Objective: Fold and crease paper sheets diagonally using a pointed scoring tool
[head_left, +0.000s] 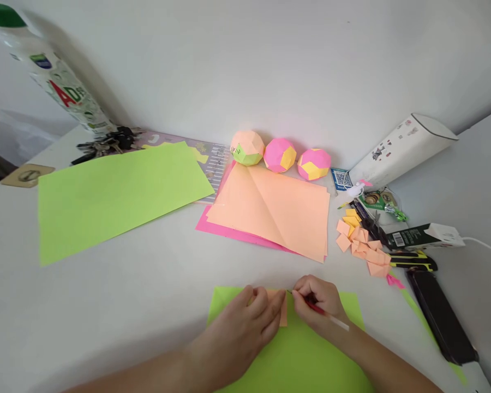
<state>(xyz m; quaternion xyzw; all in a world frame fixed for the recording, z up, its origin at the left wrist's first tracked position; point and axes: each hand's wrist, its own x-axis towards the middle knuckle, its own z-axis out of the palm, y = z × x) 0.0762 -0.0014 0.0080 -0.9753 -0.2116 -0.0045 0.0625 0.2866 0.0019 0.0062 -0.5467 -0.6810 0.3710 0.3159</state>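
My left hand [245,327] lies with its fingers pressed flat on a small orange paper square [283,314], holding it down on a green sheet [306,355] at the near edge of the table. Right beside it, my right hand [321,303] is closed on a red-and-white pen [325,314]. The pen's tip meets the top edge of the orange square.
Beyond lie a stack of orange and pink sheets [278,210], a large green sheet [114,191], and three folded paper balls [280,154] by the wall. At right are several small orange and yellow pieces [362,243], a utility knife [413,261], a black case [439,316], a white speaker [401,147]. Keys [110,143] and a bottle [53,76] stand at left.
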